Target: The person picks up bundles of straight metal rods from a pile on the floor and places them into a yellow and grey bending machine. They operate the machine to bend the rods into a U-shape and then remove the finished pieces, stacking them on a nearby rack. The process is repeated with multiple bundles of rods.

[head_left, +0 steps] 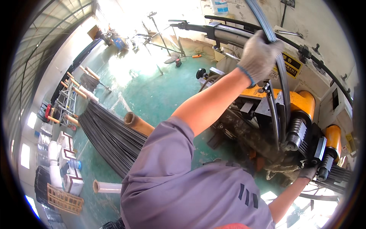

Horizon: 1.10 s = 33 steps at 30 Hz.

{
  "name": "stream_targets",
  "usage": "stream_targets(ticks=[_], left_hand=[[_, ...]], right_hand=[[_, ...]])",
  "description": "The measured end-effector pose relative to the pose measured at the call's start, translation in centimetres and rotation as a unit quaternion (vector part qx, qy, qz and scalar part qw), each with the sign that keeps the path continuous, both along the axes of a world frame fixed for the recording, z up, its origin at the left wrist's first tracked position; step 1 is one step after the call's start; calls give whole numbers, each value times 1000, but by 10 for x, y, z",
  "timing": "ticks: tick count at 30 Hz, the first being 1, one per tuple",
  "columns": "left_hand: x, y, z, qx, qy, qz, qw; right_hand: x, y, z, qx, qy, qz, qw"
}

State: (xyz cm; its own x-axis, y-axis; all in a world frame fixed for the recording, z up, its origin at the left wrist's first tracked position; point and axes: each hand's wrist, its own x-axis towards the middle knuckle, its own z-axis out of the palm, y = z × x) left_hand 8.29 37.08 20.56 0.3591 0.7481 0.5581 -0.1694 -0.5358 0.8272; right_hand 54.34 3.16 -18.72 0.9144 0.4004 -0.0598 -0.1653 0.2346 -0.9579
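Observation:
My left hand (260, 57), in a pale knit glove with a blue cuff, is raised and closed around a bundle of long, thin grey strips (283, 82). The bundle runs up past the hand and down toward the machine (276, 114), which has yellow cylinders and ribbed metal rollers. Low at the right, my gloved right hand (308, 173) reaches in beside a dark block and the ribbed roller (325, 168). Its fingers are hidden, so what it touches does not show. More dark strips (335, 177) lie just beyond it.
A wide sheaf of dark rods (110, 133) stretches across the green floor (152, 82) at left. A cardboard tube (138, 123) lies over it. Boxes (73, 183) and a wicker-like crate (65, 199) stand far left. A black curved hose (324, 70) arches along the machine's back.

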Motion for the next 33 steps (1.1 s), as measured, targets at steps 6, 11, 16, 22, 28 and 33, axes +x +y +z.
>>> stream_targets(ticks=[6, 11, 16, 22, 28, 33], left_hand=[[74, -11, 16, 301, 193, 51, 932], [124, -36, 35, 445, 274, 31, 852], [169, -39, 44, 726, 105, -46, 678], [165, -93, 84, 513, 202, -129, 824], [178, -131, 85, 128, 52, -215, 967], [181, -116, 90, 234, 93, -143, 957]], right_hand=[[20, -11, -9, -9, -18, 74, 997], [-8, 18, -7, 44, 90, -3, 995], [-33, 37, 25, 47, 113, -71, 990], [-60, 30, 73, -107, -56, -100, 988], [-64, 8, 83, -155, -79, -98, 980], [-100, 32, 128, -34, 15, -140, 989]])
